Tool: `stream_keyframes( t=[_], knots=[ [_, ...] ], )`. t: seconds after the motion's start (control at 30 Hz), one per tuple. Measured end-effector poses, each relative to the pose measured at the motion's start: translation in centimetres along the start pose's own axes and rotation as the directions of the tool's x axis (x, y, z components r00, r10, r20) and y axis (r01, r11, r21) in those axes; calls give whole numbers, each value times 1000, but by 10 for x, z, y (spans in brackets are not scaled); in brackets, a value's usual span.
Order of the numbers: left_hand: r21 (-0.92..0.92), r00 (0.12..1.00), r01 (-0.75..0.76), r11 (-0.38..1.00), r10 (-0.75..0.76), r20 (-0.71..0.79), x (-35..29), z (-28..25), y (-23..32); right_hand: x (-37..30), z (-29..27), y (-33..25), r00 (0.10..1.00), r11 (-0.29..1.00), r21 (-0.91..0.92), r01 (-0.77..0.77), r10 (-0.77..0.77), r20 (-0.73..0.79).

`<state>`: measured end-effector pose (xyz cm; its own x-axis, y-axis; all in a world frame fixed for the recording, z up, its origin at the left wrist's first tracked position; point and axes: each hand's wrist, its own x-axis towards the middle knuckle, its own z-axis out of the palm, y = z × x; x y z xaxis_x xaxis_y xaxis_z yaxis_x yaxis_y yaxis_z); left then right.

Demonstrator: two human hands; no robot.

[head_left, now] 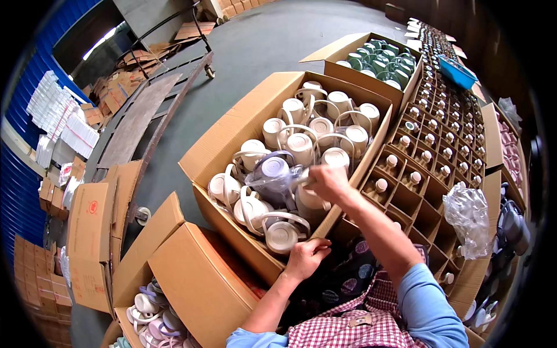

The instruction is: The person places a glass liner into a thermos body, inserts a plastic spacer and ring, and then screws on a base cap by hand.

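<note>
A large open carton (226, 139) in front of me is packed with white lidded cups (299, 145) with loop handles. My right hand (329, 184) reaches over its near side, fingers closed on what looks like the gathered end of a clear plastic bag (270, 188). Beside that hand, a pale purple lidded cup (274, 167) shows through the plastic. My left hand (306, 259) is at the carton's near edge, fingers curled together; whatever they grip is hidden.
On the right stands a long divided carton (406, 206) of capped bottles, with crumpled plastic (467, 220) and a blue basket (457, 71). Beyond is a carton of green cups (383, 61). At lower left are a brown carton (197, 284) and more cups (154, 313). A flat cart (142, 116) stands left.
</note>
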<state>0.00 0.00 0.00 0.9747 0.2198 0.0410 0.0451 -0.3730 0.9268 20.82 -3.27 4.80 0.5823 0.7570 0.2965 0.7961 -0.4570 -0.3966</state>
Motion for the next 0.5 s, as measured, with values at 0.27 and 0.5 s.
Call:
stream_keyframes(
  t=[0.27,0.5],
  knots=[
    [-528,963,225,819,-106,247,40,35,14,-29,-244,-43,867,811,558,177,140,-478],
    [-959,955,-276,60,134,-266,115,36,-1,-187,-243,52,741,391,895,213,533,-409]
  ],
)
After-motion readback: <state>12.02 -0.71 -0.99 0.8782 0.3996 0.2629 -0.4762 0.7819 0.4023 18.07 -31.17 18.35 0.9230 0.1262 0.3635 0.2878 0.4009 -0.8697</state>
